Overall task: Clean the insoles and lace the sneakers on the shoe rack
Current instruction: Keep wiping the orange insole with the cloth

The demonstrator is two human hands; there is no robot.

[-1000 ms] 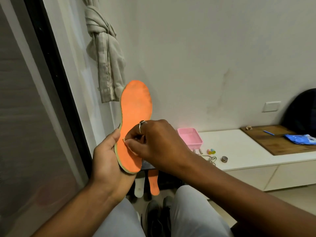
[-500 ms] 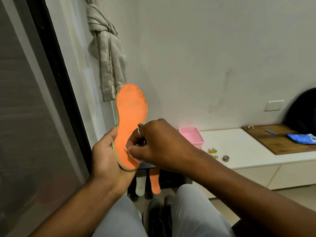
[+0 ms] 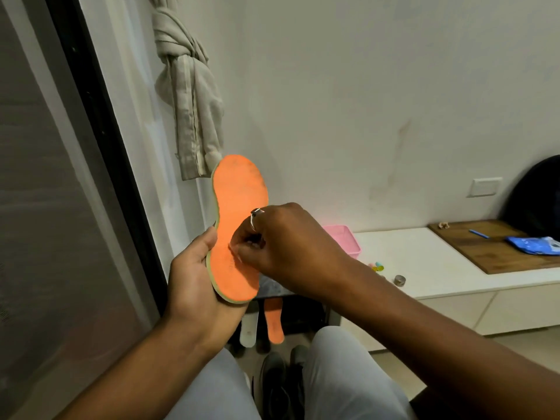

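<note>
An orange insole (image 3: 239,195) with a pale green edge stands upright in front of me, toe up. My left hand (image 3: 194,280) grips its heel end from behind and below, thumb on the left edge. My right hand (image 3: 285,244), a ring on one finger, has its fingers curled, and the pinched fingertips touch the orange face near the middle. Whether they pinch anything small I cannot tell. Below, a second orange insole (image 3: 274,321) and a white insole (image 3: 249,328) lean against the dark shoe rack (image 3: 303,313). A dark sneaker (image 3: 278,386) lies between my knees.
A pink basket (image 3: 344,241) sits on a low white bench (image 3: 424,262) to the right, with small items, a wooden board (image 3: 497,253) and a blue packet (image 3: 536,244). A knotted curtain (image 3: 188,101) hangs beside the glass door (image 3: 45,207) at left.
The insole has sunk a little in the view and shifted slightly left with my left hand. My right fingertips stay at its middle, working on the surface.
</note>
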